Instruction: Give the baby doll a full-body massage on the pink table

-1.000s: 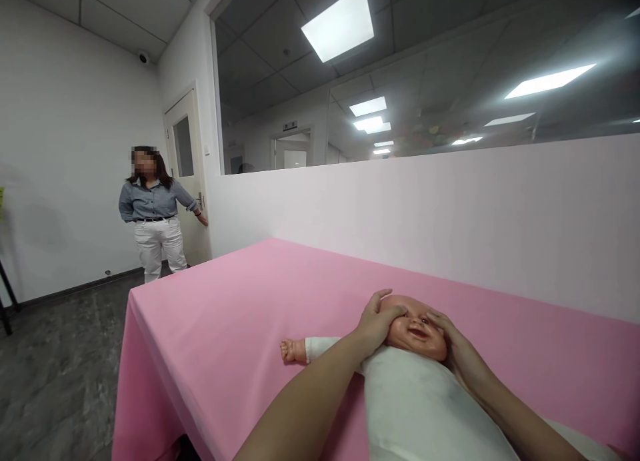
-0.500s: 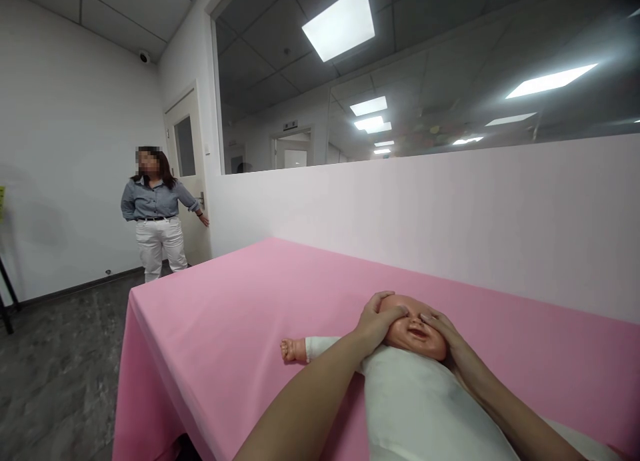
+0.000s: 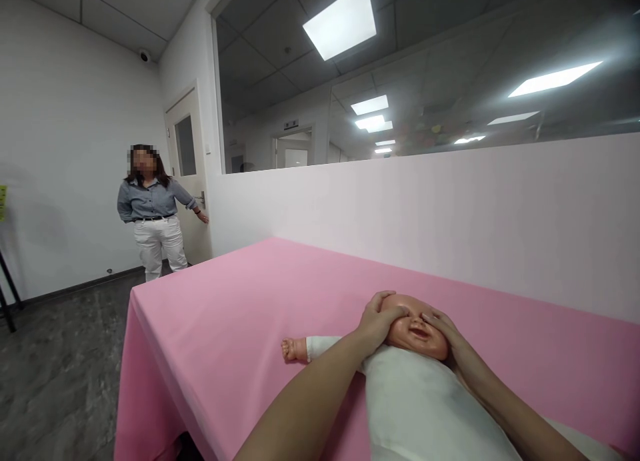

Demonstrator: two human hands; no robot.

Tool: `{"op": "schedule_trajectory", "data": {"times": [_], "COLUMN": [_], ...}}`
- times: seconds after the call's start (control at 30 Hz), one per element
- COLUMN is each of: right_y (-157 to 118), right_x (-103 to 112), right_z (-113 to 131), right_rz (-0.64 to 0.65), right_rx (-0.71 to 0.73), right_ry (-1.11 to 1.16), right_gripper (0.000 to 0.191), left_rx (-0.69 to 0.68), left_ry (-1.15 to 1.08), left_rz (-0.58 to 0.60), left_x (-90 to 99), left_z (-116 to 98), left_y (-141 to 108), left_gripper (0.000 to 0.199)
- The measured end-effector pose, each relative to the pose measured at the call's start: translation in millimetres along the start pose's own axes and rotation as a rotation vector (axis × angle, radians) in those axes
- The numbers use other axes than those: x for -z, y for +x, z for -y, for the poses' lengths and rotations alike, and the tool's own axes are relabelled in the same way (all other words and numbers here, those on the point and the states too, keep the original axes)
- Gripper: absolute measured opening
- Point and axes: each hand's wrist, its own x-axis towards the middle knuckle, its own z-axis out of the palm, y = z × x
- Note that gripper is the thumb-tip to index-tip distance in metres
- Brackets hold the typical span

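A baby doll in white clothing lies on its back on a pink cloth-covered table, its head toward the wall. My left hand is wrapped round the left side of the doll's head, its thumb resting near one eye. On the other side, my right hand holds the head too, with the thumb by the other eye. The doll's nose and open mouth show between my thumbs. One doll arm reaches out to the left on the cloth.
A white wall with a window above runs behind the table. At the back left a person in a blue shirt and white trousers stands beside a door. Black stand legs show at the far left.
The person at the back left has turned the head and leans slightly further left. My hands have stayed on the doll's head.
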Motion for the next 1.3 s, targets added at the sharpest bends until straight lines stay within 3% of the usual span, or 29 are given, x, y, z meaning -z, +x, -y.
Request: {"op": "schedule_trajectory", "data": {"times": [0.53, 0.9, 1.3], "right_y": [11, -6, -21], "right_x": [7, 0, -8], "right_z": [-9, 9, 18], "right_rz": [0.023, 0.039, 0.048], "right_rx": [-0.009, -0.122, -0.130], "right_ry": [0.035, 0.178, 0.183], "right_gripper": [0.040, 0.046, 0.042], "left_rx": [0.004, -0.013, -0.006], "left_ry": [-0.056, -0.084, -0.063], "left_rz": [0.009, 0.028, 0.026], "left_x": [1.0, 2.1, 1.1], "left_z": [8, 13, 4], "left_y": [9, 13, 3], "left_gripper": [0.054, 0.051, 0.058]}}
